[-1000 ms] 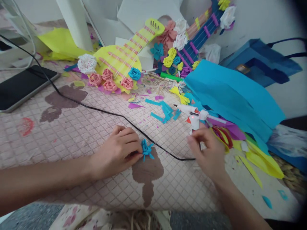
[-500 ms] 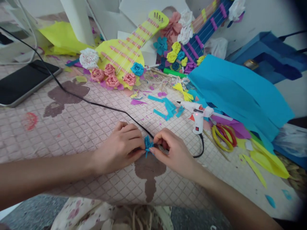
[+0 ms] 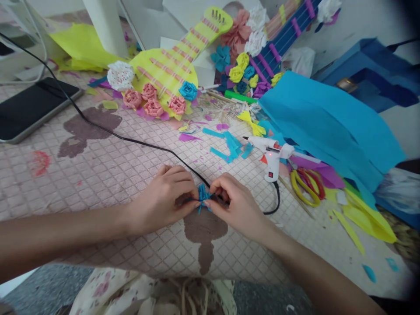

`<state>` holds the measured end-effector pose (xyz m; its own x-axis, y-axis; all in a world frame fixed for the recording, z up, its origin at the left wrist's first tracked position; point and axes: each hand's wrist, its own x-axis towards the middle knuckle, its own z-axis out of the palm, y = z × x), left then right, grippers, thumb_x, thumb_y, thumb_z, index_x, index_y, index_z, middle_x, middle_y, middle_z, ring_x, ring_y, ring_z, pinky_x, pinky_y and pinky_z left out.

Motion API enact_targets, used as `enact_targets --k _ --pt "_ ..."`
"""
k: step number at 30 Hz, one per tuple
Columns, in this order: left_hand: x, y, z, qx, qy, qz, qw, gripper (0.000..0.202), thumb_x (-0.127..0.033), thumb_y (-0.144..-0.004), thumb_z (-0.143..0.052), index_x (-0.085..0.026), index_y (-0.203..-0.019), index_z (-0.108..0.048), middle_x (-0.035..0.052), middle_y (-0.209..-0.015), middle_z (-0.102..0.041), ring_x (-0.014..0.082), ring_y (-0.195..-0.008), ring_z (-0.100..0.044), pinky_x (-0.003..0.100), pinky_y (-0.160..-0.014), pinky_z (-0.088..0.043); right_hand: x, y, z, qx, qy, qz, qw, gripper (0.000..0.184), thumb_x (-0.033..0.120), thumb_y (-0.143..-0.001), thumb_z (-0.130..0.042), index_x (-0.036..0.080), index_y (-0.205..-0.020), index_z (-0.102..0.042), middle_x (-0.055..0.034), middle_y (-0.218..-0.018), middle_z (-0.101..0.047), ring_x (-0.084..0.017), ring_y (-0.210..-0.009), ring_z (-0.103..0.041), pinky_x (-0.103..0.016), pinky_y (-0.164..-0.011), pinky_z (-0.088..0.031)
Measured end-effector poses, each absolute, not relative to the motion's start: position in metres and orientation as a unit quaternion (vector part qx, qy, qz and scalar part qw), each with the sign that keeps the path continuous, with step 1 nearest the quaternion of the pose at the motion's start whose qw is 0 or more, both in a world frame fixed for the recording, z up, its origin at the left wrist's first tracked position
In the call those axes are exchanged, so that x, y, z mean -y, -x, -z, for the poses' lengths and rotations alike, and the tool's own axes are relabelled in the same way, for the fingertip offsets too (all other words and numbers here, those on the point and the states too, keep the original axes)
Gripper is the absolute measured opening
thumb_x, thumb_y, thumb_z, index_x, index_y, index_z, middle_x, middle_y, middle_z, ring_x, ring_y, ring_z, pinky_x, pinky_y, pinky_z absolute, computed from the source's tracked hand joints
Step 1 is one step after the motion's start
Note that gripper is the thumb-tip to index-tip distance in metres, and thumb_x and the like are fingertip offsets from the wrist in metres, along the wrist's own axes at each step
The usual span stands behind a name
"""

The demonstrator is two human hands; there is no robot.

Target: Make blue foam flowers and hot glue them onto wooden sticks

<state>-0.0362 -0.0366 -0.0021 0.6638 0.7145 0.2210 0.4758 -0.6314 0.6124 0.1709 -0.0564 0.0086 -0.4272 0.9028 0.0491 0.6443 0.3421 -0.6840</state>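
Between my hands is a small blue paper flower point(image 3: 203, 192), its folds bunched together and a thin strip poking down. My left hand point(image 3: 170, 192) pinches it from the left, thumb and fingertips at its edge. From the other side my right hand point(image 3: 231, 201) grips it with thumb and forefinger, the remaining fingers curled. A black cord point(image 3: 157, 148) runs behind the flower and past my right hand. To the right of my hands stands a white glue gun point(image 3: 271, 164) with a lit red light, and behind them lie cut blue paper strips point(image 3: 232, 144).
At the back lies a yellow paper guitar point(image 3: 164, 70) with paper roses, near a blue guitar point(image 3: 272, 57). A phone point(image 3: 36, 109) rests at left. Yellow-handled scissors point(image 3: 305, 188), blue paper sheets point(image 3: 331, 118) and yellow scraps point(image 3: 367, 218) occupy the right side.
My hands stay almost in place, with the fingers shifting slightly on the blue paper flower. The view has tilted a little; the things on the table have not moved.
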Motion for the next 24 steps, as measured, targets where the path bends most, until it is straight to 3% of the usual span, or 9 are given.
enact_targets --k 6,10,19,24 --pt "0.036 0.036 0.002 -0.352 -0.87 -0.214 0.271 0.006 -0.022 -0.082 -0.061 -0.02 -0.076 -0.06 -0.0018 -0.076 -0.058 0.0169 -0.083 -0.05 0.032 -0.076 -0.03 0.056 -0.178 -0.011 0.785 0.481 -0.299 0.252 0.007 0.016 -0.084 -0.056 0.021 -0.086 -0.052 -0.0004 -0.084 -0.053 -0.012 -0.074 -0.05 -0.026 -0.064 -0.041" --pt "0.036 0.035 0.002 -0.352 -0.868 -0.217 0.275 0.006 -0.022 -0.082 -0.061 -0.02 -0.076 -0.06 -0.0018 -0.075 -0.058 0.0169 -0.082 -0.05 0.032 -0.076 -0.031 0.055 -0.181 -0.016 0.805 0.459 -0.266 0.265 0.01 0.014 -0.086 -0.053 0.022 -0.091 -0.056 -0.0018 -0.089 -0.054 -0.013 -0.077 -0.052 -0.027 -0.067 -0.044" --pt "0.036 0.036 0.004 -0.36 -0.865 -0.215 0.275 0.003 -0.02 -0.08 -0.063 -0.02 -0.079 -0.06 -0.0016 -0.077 -0.059 0.018 -0.086 -0.051 0.032 -0.077 -0.032 0.052 -0.179 -0.018 0.862 0.407 -0.218 0.21 0.01 0.013 -0.088 -0.052 0.018 -0.09 -0.06 -0.0056 -0.092 -0.051 -0.018 -0.091 -0.049 -0.031 -0.078 -0.043" --pt "0.037 0.036 0.006 -0.367 -0.863 -0.216 0.271 0.004 -0.022 -0.08 -0.063 -0.02 -0.082 -0.059 -0.001 -0.081 -0.06 0.0185 -0.089 -0.051 0.032 -0.078 -0.032 0.054 -0.179 -0.019 0.858 0.41 -0.199 0.236 0.01 0.016 -0.09 -0.05 0.02 -0.088 -0.059 -0.0048 -0.091 -0.05 -0.018 -0.09 -0.048 -0.033 -0.077 -0.043"
